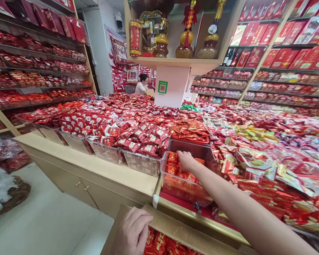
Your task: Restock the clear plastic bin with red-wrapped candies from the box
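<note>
My right hand (187,161) reaches into a clear plastic bin (186,191) at the counter's edge. Its fingers are curled down among small red-and-gold packets (171,168); whatever they grip is hidden. The packets cover the bottom of this bin, well below its rim. Lower down, my left hand (134,226) is closed over the edge of an open cardboard box (175,224). Similar red packets with gold characters (159,242) lie inside the box. Its lower part runs out of the picture.
Clear bins heaped with dark red packets (146,138) line the counter (103,170) to the left. Loose wrapped sweets (260,156) pile up at right. A display cabinet (172,62) overhangs the middle; a person (141,86) sits behind. Stocked shelves (37,51) flank both sides.
</note>
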Demonstrator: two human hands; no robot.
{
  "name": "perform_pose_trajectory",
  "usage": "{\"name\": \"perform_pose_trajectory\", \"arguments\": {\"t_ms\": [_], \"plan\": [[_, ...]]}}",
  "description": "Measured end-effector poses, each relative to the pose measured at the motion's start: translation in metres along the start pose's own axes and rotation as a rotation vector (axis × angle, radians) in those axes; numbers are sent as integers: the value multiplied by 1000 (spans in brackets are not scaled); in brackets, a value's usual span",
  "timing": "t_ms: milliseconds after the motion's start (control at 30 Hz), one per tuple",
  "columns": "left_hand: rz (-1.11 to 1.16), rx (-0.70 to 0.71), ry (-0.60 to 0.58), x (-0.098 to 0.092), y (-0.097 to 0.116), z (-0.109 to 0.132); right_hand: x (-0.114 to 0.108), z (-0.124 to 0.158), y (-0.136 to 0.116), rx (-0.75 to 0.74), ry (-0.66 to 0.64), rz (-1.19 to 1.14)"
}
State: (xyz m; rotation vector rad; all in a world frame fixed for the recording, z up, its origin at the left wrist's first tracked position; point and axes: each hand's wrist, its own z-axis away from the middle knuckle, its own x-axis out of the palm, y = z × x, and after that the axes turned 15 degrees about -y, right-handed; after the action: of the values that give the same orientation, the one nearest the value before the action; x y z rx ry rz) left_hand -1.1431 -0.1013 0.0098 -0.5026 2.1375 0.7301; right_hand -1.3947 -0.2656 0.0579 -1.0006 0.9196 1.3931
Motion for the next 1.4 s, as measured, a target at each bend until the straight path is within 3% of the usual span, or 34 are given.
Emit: {"name": "perform_pose_trajectory", "arguments": {"t_ms": [267, 1233, 1333, 1400], "plan": [[1, -13, -26, 2, -2, 4, -3, 0, 3, 59, 66, -65], [-16, 8, 12, 5, -5, 3, -15, 23, -8, 58, -59, -45], [-6, 3, 8, 6, -5, 3, -27, 26, -9, 63, -79, -55], [-1, -3, 0, 7, -5, 3, -39, 40, -13, 52, -20, -72]]}}
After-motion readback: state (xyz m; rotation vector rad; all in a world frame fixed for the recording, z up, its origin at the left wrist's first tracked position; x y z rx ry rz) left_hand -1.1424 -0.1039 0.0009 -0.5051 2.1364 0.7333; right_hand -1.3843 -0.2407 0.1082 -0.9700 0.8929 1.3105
